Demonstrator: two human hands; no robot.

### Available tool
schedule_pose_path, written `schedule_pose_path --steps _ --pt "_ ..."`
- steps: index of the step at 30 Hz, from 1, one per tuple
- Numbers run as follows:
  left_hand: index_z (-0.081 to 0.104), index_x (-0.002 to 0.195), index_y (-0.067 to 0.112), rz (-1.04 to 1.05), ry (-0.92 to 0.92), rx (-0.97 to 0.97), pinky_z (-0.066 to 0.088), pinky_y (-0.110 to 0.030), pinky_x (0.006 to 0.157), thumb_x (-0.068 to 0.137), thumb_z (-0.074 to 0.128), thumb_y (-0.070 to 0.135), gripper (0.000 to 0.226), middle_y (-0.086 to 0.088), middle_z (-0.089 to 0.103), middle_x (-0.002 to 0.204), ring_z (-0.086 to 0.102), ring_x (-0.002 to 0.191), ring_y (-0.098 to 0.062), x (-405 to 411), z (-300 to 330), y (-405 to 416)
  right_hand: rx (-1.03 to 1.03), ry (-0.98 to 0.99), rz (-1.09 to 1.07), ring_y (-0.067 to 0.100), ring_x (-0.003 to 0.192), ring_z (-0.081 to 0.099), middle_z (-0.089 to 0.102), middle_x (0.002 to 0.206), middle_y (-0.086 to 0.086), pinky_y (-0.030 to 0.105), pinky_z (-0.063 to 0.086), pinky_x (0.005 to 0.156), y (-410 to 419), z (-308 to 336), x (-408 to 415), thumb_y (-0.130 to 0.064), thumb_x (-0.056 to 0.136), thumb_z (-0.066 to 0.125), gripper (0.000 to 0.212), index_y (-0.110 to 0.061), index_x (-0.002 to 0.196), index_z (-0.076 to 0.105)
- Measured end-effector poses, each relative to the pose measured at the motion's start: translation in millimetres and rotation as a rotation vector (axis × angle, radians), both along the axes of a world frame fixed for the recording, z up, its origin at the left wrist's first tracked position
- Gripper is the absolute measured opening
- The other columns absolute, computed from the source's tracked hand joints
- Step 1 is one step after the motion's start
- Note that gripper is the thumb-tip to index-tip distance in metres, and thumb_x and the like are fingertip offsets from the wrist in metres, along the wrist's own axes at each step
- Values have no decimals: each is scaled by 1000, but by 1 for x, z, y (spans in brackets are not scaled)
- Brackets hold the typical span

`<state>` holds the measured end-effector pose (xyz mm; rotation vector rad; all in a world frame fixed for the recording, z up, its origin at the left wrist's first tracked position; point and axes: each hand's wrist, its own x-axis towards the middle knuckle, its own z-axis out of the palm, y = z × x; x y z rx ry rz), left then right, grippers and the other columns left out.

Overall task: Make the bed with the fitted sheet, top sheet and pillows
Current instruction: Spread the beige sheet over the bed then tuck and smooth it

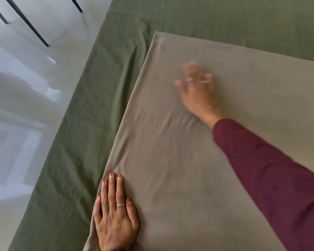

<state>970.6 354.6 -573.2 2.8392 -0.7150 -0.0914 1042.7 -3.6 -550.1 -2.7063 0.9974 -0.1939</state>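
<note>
Step in hand, as I read it: smoothing the top sheet (188, 160) flat over the fitted sheet (101, 105). The green fitted sheet looks already on the bed and drapes down the bed's side toward the floor (25, 78). The taupe top sheet lies over it; its far corner sits short of the bed's edge, so a band of green shows beyond it on two sides. No pillows in view, so that part is likely not done.

Left hand (114, 214): flat, fingers straight and close together, palm down, pressing on the top sheet right at its near side edge. It grips nothing; it seems to pin the cloth.

Right hand (196, 87): blurred with motion, reaching out over the middle of the top sheet toward its far corner. Fingers look spread and roughly straight, resting on or skimming the cloth; contact can't be confirmed through the blur. It appears to hold nothing. A maroon sleeve (270, 169) covers the arm.

Shallow wrinkles run across the top sheet between the two hands.

Next move probably calls for sweeping those creases outward toward the top sheet's edges while the left hand anchors, then squaring the sheet to the bed. Risk: dragging the whole sheet askew.

Dark furniture legs (27, 22) stand on the floor beyond the bed.
</note>
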Motion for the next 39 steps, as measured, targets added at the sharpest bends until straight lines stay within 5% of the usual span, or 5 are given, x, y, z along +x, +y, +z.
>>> schedule_pose_path --steps 6,20,24,29,39 --pt "25 150 20 16 3 -9 26 -35 107 88 25 32 63 2 25 156 23 144 -15 0 -5 0 262 147 -894 27 147 -9 -7 159 18 43 -6 118 -92 7 -24 -53 97 22 79 0 151 0" --pt "26 146 22 22 25 -24 21 -33 109 90 16 36 59 7 19 157 14 146 -9 2 -18 0 397 149 225 15 148 1 2 161 5 36 -1 118 -23 21 146 -36 105 20 54 -14 153 13" --pt "23 149 22 -3 43 -40 21 -33 109 86 26 32 64 5 22 157 17 145 -11 3 -9 1 263 -86 98 14 148 9 12 160 5 34 5 117 -15 20 96 -39 104 23 54 -15 152 23" --pt "20 150 19 -38 58 -2 15 -32 114 87 30 31 66 3 17 158 16 145 -12 4 -2 4 9 78 -150 21 148 6 9 160 10 40 0 119 30 -10 19 -50 100 21 67 -8 152 18" --pt "28 149 16 -45 -18 -10 14 -32 115 93 26 34 59 2 25 156 20 144 -11 0 7 8 237 -1 497 10 147 9 13 160 -3 33 2 117 237 9 -71 -46 101 20 57 -22 153 16"
